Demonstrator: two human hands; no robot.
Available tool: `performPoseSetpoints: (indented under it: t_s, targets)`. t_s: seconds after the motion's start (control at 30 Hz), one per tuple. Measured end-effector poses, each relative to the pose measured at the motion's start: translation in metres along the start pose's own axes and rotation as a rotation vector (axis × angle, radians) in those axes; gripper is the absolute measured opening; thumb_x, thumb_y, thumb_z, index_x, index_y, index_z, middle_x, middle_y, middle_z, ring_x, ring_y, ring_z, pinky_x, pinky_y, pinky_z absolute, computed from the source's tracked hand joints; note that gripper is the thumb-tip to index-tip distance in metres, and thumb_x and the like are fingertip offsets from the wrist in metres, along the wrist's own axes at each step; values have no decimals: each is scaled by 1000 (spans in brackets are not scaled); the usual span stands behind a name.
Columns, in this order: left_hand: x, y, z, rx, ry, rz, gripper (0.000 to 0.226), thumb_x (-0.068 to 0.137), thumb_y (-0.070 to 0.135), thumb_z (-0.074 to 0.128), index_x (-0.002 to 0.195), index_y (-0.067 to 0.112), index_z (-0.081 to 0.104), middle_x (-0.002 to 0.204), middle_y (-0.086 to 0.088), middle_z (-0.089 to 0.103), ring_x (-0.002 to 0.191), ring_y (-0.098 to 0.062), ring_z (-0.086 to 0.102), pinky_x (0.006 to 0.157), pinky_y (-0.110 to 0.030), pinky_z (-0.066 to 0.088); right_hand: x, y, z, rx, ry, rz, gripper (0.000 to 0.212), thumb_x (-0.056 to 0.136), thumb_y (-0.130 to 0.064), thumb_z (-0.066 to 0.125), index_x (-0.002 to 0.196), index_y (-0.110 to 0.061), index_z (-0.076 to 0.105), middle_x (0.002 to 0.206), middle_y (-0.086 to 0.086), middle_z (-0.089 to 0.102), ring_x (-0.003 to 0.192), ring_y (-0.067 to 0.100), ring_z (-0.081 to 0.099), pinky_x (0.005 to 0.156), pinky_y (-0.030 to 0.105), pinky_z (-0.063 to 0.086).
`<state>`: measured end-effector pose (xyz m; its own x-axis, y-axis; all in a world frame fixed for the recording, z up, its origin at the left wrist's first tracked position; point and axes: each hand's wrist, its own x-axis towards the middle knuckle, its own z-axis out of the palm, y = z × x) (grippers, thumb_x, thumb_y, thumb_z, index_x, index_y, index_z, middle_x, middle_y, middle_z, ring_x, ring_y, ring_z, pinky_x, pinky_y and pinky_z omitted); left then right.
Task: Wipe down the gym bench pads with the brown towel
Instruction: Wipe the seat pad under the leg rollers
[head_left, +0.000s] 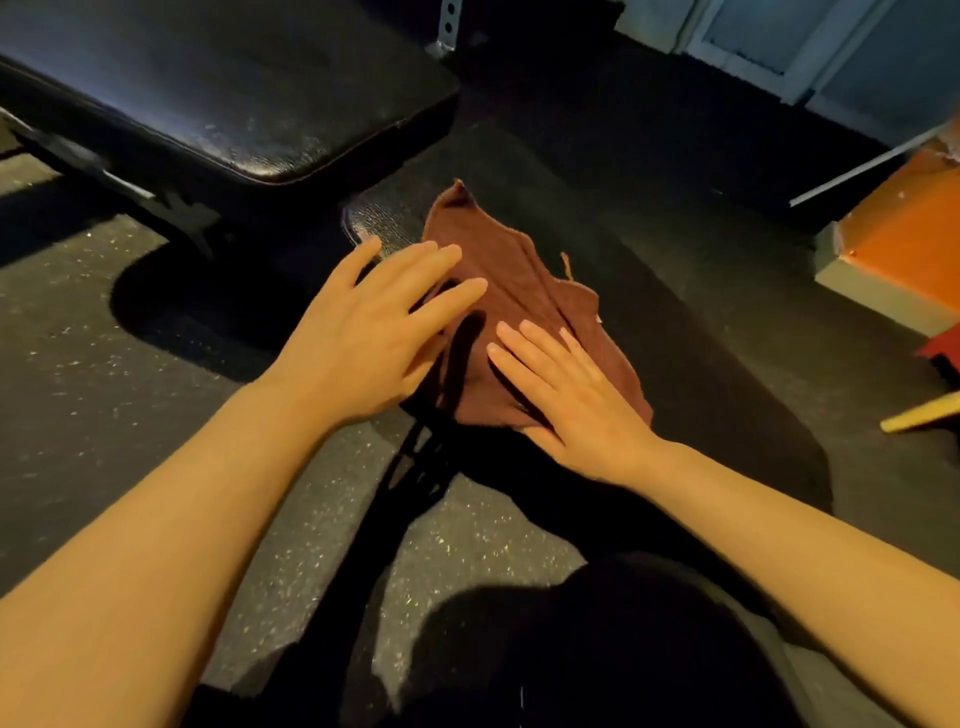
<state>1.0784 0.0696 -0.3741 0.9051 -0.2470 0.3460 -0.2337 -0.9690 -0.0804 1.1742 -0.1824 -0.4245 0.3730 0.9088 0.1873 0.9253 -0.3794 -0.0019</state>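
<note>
Both hands lie flat with straight fingers on the brown towel (524, 312): left hand (374, 332) on its left edge, right hand (566, 400) on its near part. Beneath them, the towel covers a dark worktop pad (374, 221), hard to make out.

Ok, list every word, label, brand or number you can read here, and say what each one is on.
No readable text shows in this view.
Brown towel: a small pale tag at its right edge, too small to read.
Bench pad: only scuffs, no lettering.
Orange block: plain, no print visible.
</note>
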Motion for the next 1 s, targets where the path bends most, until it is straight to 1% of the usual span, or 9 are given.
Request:
performPoseSetpoints:
  t_s: [0.17, 0.37, 0.43, 0.5, 0.6, 0.73, 0.83, 0.93, 1.0]
  targets:
    - [14, 35, 13, 27, -117, 87, 66, 93, 51, 36, 149, 17, 45, 150, -18, 45, 136, -38, 45, 106, -60, 37, -112, 11, 16, -35, -4, 177, 72, 99, -46, 42, 158, -27, 6, 165, 3, 12, 152, 26, 12, 122, 48, 9]
    - [44, 97, 31, 28, -209, 270, 72, 92, 59, 31, 145, 15, 50, 149, -20, 47, 136, -38, 47, 107, -63, 35, -228, 10, 38, -111, 29, 468, 73, 98, -49, 43, 158, -28, 7, 159, 14, 27, 146, 34, 27, 117, 53, 24]
    - [47, 115, 40, 40, -238, 329, 70, 93, 59, 30, 143, 15, 53, 147, -20, 49, 134, -38, 49, 107, -63, 36, -237, 8, 38, -126, 55, 548, 70, 99, -55, 38, 158, -29, 12, 157, 14, 31, 145, 33, 28, 115, 55, 26]
    - [50, 131, 47, 41, -280, 357, 69, 95, 58, 29, 142, 15, 55, 146, -19, 50, 133, -38, 49, 107, -63, 36, -222, 4, 39, -155, 83, 598, 71, 94, -55, 45, 155, -29, 21, 155, 13, 36, 143, 31, 29, 111, 60, 29]
    - [58, 156, 50, 23, -293, 351, 65, 98, 54, 28, 140, 15, 57, 145, -19, 52, 133, -38, 50, 106, -63, 35, -186, -4, 42, -204, 110, 568, 85, 82, -47, 67, 153, -28, 23, 155, 10, 39, 143, 29, 32, 109, 60, 32]
    - [66, 186, 53, -22, -237, 322, 63, 100, 53, 29, 139, 13, 57, 143, -20, 53, 132, -38, 50, 107, -62, 34, -192, 8, 42, -233, 187, 459, 97, 75, -46, 79, 153, -26, 24, 157, 9, 35, 144, 29, 33, 113, 56, 31]
    - [60, 201, 59, -13, -233, 348, 64, 99, 56, 30, 140, 14, 56, 143, -20, 53, 132, -38, 50, 107, -61, 35, -227, 10, 50, -291, 133, 448, 110, 64, -45, 85, 154, -25, 23, 158, 9, 32, 144, 28, 35, 114, 52, 31]
    - [58, 218, 69, 22, -270, 402, 67, 97, 59, 32, 143, 15, 54, 145, -20, 51, 135, -39, 47, 109, -61, 34, -277, 17, 60, -353, 127, 491, 102, 63, -37, 83, 150, -23, 32, 153, 10, 40, 136, 28, 47, 107, 52, 42]
    - [60, 232, 76, 54, -301, 424, 69, 96, 62, 34, 145, 17, 52, 147, -20, 49, 137, -40, 44, 110, -61, 32, -309, 25, 64, -349, 182, 499, 77, 74, -21, 75, 143, -21, 42, 144, 14, 53, 124, 31, 58, 98, 52, 49]
